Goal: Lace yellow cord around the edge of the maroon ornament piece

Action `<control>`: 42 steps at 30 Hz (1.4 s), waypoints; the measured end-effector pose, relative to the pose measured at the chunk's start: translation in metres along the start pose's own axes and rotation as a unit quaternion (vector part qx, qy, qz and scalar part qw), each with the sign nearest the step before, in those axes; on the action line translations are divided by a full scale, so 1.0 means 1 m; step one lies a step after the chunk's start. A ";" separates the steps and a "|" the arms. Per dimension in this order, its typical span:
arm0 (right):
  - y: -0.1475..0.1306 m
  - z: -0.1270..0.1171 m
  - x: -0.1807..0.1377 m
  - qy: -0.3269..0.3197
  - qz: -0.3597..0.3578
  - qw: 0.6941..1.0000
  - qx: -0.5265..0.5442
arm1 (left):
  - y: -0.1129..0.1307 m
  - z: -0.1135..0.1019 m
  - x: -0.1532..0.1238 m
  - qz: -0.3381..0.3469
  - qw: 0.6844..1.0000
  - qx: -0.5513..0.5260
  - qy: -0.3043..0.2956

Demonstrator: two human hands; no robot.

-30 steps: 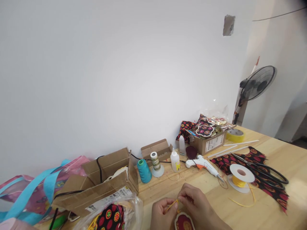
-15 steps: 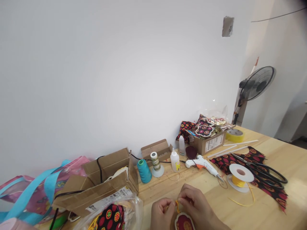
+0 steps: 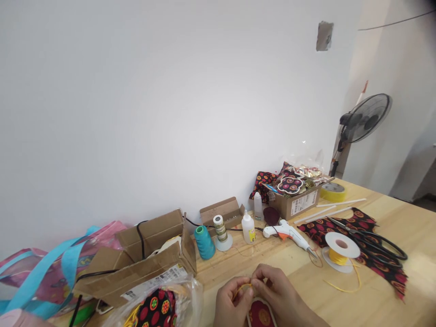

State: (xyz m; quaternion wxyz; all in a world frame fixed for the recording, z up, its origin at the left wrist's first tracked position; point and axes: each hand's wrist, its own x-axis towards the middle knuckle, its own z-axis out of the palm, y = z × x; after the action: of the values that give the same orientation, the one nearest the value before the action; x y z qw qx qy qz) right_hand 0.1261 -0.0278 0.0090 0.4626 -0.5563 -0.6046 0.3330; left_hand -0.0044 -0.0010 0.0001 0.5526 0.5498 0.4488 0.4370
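Near the bottom edge, my left hand [image 3: 234, 300] and my right hand [image 3: 275, 287] meet, both with fingers pinched on a thin yellow cord [image 3: 244, 287]. A short stretch of the cord arches between the fingertips. Just below them is a dark red, pale-edged fabric piece [image 3: 261, 313] with a scalloped outline, partly hidden by the hands and cut off by the picture's edge. To the right stands a white spool of yellow cord [image 3: 338, 260], its loose end curling on the table. Black-handled scissors [image 3: 374, 243] rest on patterned dark cloth [image 3: 391, 277] beyond it.
A white glue gun [image 3: 289, 234], a glue bottle [image 3: 248, 228] and a teal thread cone [image 3: 204, 243] stand behind my hands. An open cardboard box [image 3: 153, 268] and a plastic bag of patterned pieces [image 3: 195, 299] are at left. Another filled box [image 3: 296, 206] stands against the wall.
My fingertips have come closer together on the yellow cord, and it now bows up between them. The fabric piece sits slightly lower and more covered by my hands.
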 end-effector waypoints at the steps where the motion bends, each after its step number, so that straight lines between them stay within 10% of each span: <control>1: 0.001 0.001 0.000 0.000 0.003 1.000 -0.005 | 0.000 -0.001 0.001 -0.008 1.000 0.004 -0.006; 24: -0.011 -0.002 0.000 0.013 0.015 0.999 0.029 | 0.010 -0.001 -0.001 -0.152 0.978 -0.135 -0.047; 42: -0.003 -0.004 0.005 0.054 0.012 0.998 -0.006 | 0.010 0.002 -0.001 -0.048 0.996 -0.074 -0.021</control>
State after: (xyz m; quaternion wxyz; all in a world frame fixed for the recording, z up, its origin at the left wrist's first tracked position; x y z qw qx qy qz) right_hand 0.1289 -0.0238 0.0146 0.4871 -0.5834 -0.5745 0.3040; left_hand -0.0027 -0.0019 0.0101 0.6213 0.4947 0.4293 0.4300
